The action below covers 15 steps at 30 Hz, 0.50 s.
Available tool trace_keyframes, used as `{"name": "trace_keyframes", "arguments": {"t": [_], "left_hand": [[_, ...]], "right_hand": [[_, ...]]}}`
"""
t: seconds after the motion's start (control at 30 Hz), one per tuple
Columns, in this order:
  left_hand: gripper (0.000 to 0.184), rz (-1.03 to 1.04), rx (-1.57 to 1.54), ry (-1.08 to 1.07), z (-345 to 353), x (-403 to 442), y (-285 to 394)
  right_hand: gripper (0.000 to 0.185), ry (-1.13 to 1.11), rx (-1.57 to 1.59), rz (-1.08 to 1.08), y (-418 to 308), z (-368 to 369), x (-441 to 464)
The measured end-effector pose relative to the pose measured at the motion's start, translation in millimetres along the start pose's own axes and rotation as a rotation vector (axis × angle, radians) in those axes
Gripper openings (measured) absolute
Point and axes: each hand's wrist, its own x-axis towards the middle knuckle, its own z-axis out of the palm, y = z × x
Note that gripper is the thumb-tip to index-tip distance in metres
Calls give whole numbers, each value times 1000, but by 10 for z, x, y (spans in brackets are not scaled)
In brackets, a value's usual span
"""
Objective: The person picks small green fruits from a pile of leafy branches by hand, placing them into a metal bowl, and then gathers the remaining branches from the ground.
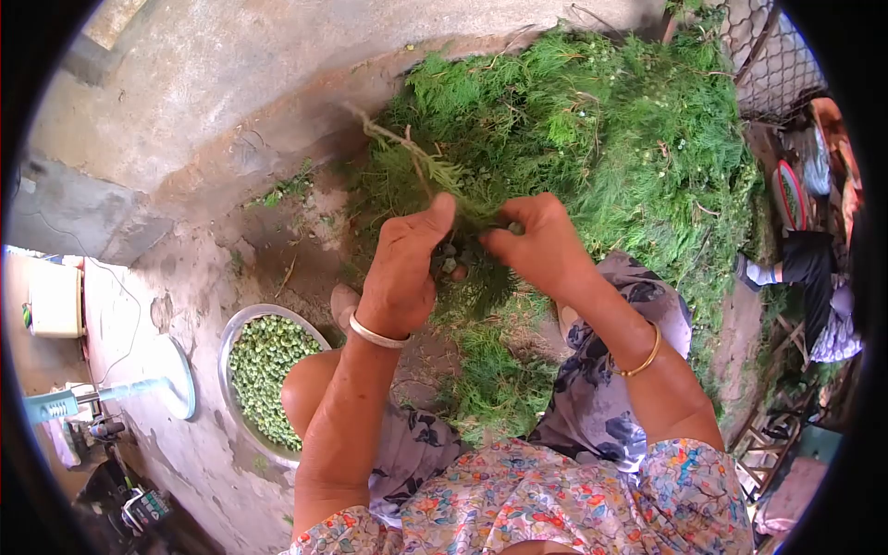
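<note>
My left hand (404, 264) is closed around a green leafy branch (442, 173), whose bare woody stem sticks out to the upper left. Small round green fruits show just below its fingers. My right hand (539, 242) pinches at the foliage of the same branch, a short way to the right. Behind and beyond both hands lies a large pile of cut green branches (638, 139). At the lower left, beside my knee, a round metal basin (225, 359) holds many small green fruits (277, 375).
A light blue fan (176, 377) stands left of the basin. Loose green sprigs (499, 370) lie between my feet. Wire mesh (772, 65) is at the upper right. Another person's dark-clothed leg (807, 277) shows at the far right, near a wooden frame.
</note>
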Motion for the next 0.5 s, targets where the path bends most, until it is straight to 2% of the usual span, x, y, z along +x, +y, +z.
{"name": "trace_keyframes", "arguments": {"t": [0.03, 0.1, 0.13, 0.2, 0.23, 0.3, 0.33, 0.37, 0.43, 0.5], "left_hand": [[31, 2, -2, 1, -30, 0, -4], [29, -38, -35, 56, -92, 6, -26], [29, -34, -38, 55, -110, 1, -5], [26, -16, -126, 176, -152, -10, 46], [26, -12, -129, 174, -185, -20, 70], [24, 60, -40, 304, -259, -37, 125], [24, 64, -42, 303, -288, -38, 139], [22, 88, -78, 366, -320, -35, 143], [20, 115, -116, 431, -373, -28, 146], [17, 161, -167, 430, -410, -23, 151]], "right_hand": [[18, -2, -2, -1, -40, -33, 14], [11, -82, 454, 383, -154, -126, 29], [11, -82, 450, 381, -165, -148, 34], [9, -99, 820, 484, -175, -201, 39], [9, -99, 816, 482, -143, -222, 36], [14, -94, 1054, 454, -59, -243, 42], [16, -115, 1020, 360, -55, -250, 34], [16, -117, 1017, 358, -70, -242, 7], [18, -64, 922, 94, -132, -215, -43], [18, -153, 1000, 97, -62, -271, -20]]}}
